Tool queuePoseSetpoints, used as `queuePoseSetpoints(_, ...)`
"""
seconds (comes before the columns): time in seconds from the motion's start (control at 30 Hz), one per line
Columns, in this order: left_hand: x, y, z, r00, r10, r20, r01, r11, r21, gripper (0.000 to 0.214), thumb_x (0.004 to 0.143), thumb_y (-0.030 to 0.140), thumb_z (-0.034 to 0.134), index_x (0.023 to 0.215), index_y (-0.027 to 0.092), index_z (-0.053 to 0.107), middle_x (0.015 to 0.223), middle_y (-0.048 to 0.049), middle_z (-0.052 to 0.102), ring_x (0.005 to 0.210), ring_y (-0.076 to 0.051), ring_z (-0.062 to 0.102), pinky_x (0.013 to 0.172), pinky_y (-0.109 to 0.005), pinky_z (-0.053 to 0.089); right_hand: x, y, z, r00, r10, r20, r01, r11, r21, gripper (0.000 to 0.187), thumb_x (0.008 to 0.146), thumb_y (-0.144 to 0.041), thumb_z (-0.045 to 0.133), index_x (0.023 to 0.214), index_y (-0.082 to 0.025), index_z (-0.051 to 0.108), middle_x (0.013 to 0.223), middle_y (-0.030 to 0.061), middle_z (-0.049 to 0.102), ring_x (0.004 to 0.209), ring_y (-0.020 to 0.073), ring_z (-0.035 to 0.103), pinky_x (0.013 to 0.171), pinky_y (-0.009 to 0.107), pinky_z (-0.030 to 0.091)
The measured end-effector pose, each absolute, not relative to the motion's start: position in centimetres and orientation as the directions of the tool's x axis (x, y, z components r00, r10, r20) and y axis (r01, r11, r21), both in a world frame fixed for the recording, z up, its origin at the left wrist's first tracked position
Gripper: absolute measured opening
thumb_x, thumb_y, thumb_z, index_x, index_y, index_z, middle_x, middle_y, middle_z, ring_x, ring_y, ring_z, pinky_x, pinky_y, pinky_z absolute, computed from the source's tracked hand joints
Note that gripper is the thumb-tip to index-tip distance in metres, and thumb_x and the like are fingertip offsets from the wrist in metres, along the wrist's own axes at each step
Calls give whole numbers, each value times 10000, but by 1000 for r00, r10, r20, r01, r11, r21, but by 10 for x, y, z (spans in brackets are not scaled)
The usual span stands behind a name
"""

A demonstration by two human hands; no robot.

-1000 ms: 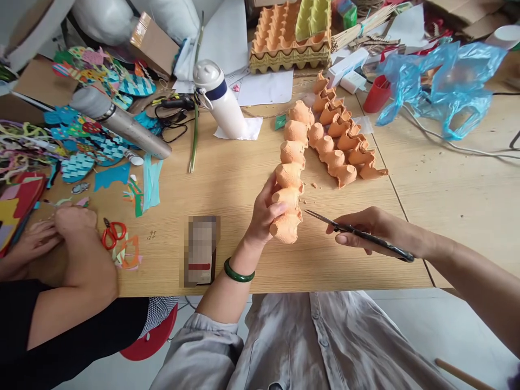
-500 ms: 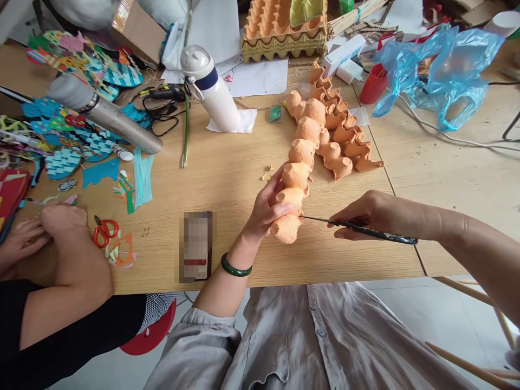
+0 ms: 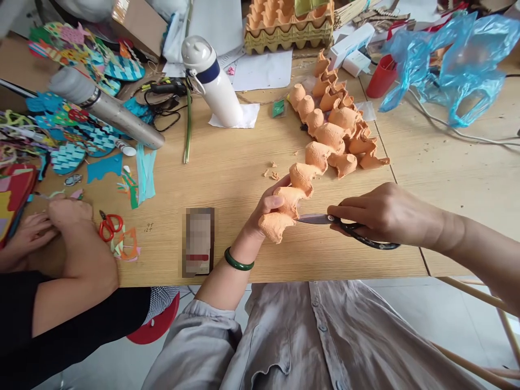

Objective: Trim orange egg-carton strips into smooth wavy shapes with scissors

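Pale wood table (image 3: pixel 227 168) fills the view, crowded along its far edge. At the left, another person's hands (image 3: pixel 69 214) rest together on the wood beside red-handled scissors (image 3: pixel 109 226), with coloured paper cutouts (image 3: pixel 81 135) and a steel flask (image 3: pixel 109 111) lying on its side beyond them. A white bottle (image 3: pixel 213 81) stands tilted further along.

Near the front edge, the left hand (image 3: pixel 264 214) comes up from a bent wrist that wears a green bracelet (image 3: pixel 239 261). The palm faces right and the fingers are wrapped around the near end of an orange egg-carton strip (image 3: pixel 312 157). The strip is lifted at the held end, and its long axis runs from the hand up and to the right, away from the person. Its far end is among more orange carton pieces (image 3: pixel 345 97) on the table.

The right hand (image 3: pixel 385 214) reaches in from the right with the forearm nearly level and the knuckles up, closed on the handles of black scissors (image 3: pixel 345 227). Their blades point left and meet the strip just beside the left thumb. I cannot tell how far the blades are parted.

Stacked egg trays (image 3: pixel 288 27), a red cup (image 3: pixel 381 78) and a blue plastic bag (image 3: pixel 459 59) sit at the far right.
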State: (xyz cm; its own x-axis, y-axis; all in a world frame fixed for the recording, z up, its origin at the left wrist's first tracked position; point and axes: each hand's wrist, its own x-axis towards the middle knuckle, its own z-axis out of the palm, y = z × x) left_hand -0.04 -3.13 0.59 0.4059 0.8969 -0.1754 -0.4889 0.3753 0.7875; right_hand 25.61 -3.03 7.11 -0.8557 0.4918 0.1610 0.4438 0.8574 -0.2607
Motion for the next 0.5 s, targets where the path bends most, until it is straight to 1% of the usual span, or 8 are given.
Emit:
queuePoseSetpoints(0.07,1,-30,4,433,875,-217,-517,438,735,710,623,469,769,1266,210,615,812,-46,588,672,-175,535,517,-280,441,254,-29,66,-854,485,190,461,873,-159,415,1081,-338,362,1081,-182,746,764,62,719,534,127,495,495,341,258)
queuePoseSetpoints(0.13,3,-30,3,433,865,-255,-547,477,688,658,617,466,766,1202,215,599,818,-45,558,688,-172,521,493,-264,408,252,-28,58,-844,488,224,482,872,-84,410,1083,-300,357,1086,-176,748,755,66,715,562,134,520,495,334,272)
queuePoseSetpoints(0.23,6,-31,4,416,855,-310,-579,512,635,563,608,442,753,1098,229,575,862,-52,546,698,-167,502,501,-266,409,249,-27,45,-817,478,324,510,860,16,391,1067,-195,370,1094,-176,760,733,57,724,570,132,537,499,317,302)
queuePoseSetpoints(0.3,6,-30,5,393,858,-331,-599,512,615,513,629,433,730,1073,232,568,885,-56,548,703,-163,500,514,-266,417,247,-28,38,-795,478,374,538,840,72,372,1056,-165,396,1100,-185,765,725,43,732,565,124,544,506,306,315)
queuePoseSetpoints(0.37,5,-28,6,344,880,-328,-621,475,624,480,663,429,706,1080,229,580,900,-59,558,715,-158,509,506,-248,402,244,-30,33,-779,473,411,562,818,122,328,1049,-182,439,1101,-182,764,751,37,747,589,123,575,527,296,339)
queuePoseSetpoints(0.43,3,-24,5,261,920,-291,-637,391,664,452,687,421,695,1086,227,610,899,-50,569,717,-146,518,509,-230,399,239,-35,31,-758,460,463,584,794,167,275,1034,-206,492,1093,-160,757,768,34,752,615,122,601,549,286,357)
queuePoseSetpoints(0.5,0,-21,5,192,957,-219,-624,291,725,428,698,417,696,1079,229,652,874,-37,582,704,-137,522,533,-226,421,231,-43,32,-720,455,523,622,759,196,231,1014,-216,540,1064,-135,751,706,19,718,585,115,582,535,284,335)
